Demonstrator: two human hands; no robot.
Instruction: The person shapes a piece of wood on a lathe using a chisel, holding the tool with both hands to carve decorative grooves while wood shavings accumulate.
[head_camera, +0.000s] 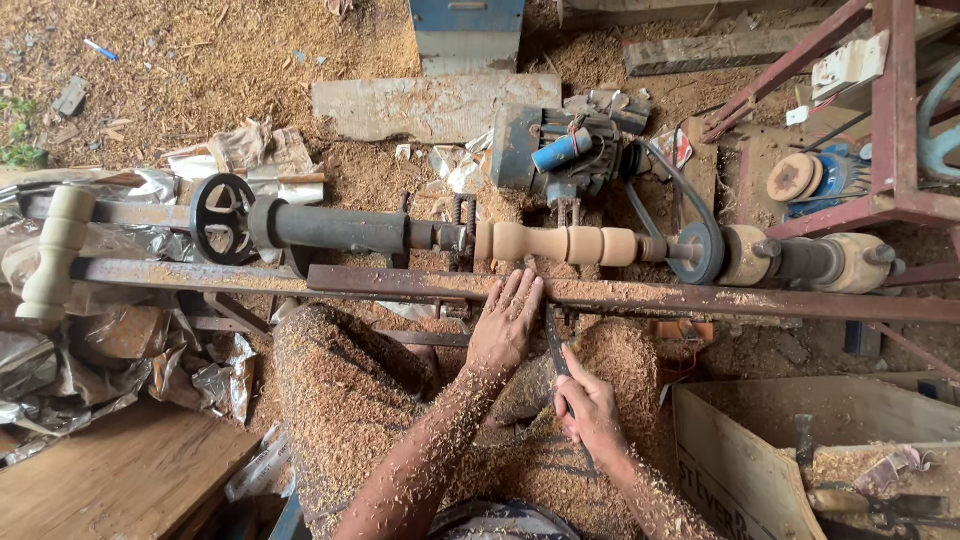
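Presently, on the lathe (330, 228): one pale wooden spindle (570, 244), mounted lengthwise between the dark tailstock at left and the belt-driven pulley (700, 252) at right. Shaping looks well advanced, judging by its form: a bulb at the left end, a straight middle, a rounded bead and a narrower neck toward the pulley. Surface finish and any remaining cuts cannot be judged from this view.

Left hand (507, 318): flat, fingers spread, resting on the rusty tool rest (640, 295) just below the spindle's left end, near it but not touching.

Right hand (590, 408): closed around a dark chisel (556, 345), whose blade points up toward the rest beside the left hand; its tip stops short of the spindle.

Sawdust (340, 400): heaped over the person's lap and forearms.

Also present: a finished pale turned piece (55, 255) far left, a blue motor (565, 148) behind the lathe, a wooden box (800, 450) at lower right.
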